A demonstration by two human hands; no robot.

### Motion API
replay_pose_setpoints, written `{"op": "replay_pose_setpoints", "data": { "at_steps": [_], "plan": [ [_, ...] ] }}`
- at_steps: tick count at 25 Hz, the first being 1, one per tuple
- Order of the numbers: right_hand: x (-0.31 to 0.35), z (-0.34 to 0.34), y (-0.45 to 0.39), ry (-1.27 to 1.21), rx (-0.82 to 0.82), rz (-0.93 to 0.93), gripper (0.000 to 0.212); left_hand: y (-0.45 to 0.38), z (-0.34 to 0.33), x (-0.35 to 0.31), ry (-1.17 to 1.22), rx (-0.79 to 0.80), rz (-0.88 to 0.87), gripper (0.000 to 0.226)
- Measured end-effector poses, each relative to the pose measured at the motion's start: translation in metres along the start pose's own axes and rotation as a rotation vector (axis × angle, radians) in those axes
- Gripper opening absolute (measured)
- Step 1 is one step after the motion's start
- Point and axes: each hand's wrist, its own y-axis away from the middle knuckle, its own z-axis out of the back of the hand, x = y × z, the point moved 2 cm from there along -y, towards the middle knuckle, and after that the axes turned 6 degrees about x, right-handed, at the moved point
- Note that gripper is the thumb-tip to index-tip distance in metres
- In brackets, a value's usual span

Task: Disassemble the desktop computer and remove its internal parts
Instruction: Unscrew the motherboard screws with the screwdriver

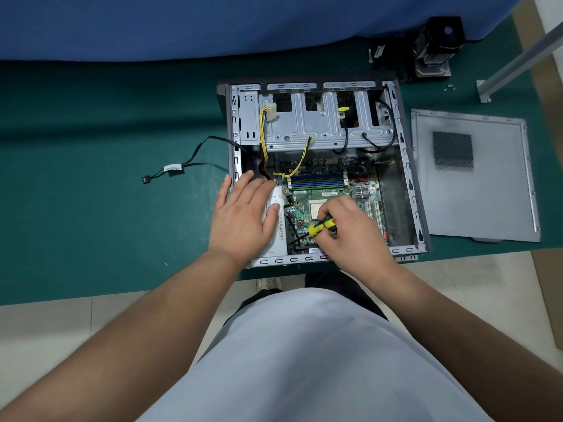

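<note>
Head view: the computer case point(408, 178) sits open mid-frame. Left hand point(243, 214) lies flat on the power supply point(281, 239), probably steadying it, while right hand point(350, 226) grips the screwdriver point(321, 226) over the motherboard point(332, 190).

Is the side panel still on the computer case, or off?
Off. The side panel lies flat on the green mat to the right of the computer case, whose motherboard is exposed from above.
</note>
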Motion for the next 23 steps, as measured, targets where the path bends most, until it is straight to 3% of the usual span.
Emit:
{"op": "replay_pose_setpoints", "data": {
  "at_steps": [14, 17, 19, 21, 23],
  "plan": [
    [-0.005, 0.038, 0.008, -0.143, -0.151, -0.056, 0.02, 0.002, 0.006, -0.002, 0.083, 0.038, 0.004, 0.043],
    [-0.017, 0.063, 0.01, -0.272, -0.243, -0.128, 0.02, -0.007, 0.016, -0.01, 0.353, 0.067, 0.179, 0.033],
    [-0.026, 0.083, 0.013, -0.388, -0.312, -0.186, 0.019, -0.016, 0.025, -0.026, 0.492, 0.003, 0.282, 0.024],
    [-0.034, 0.102, 0.014, -0.476, -0.389, -0.229, 0.019, -0.026, 0.035, -0.048, 0.643, -0.034, 0.27, 0.021],
    [-0.043, 0.121, 0.013, -0.533, -0.435, -0.267, 0.019, -0.038, 0.04, -0.07, 0.82, 0.028, 0.256, 0.019]
  ]
}}
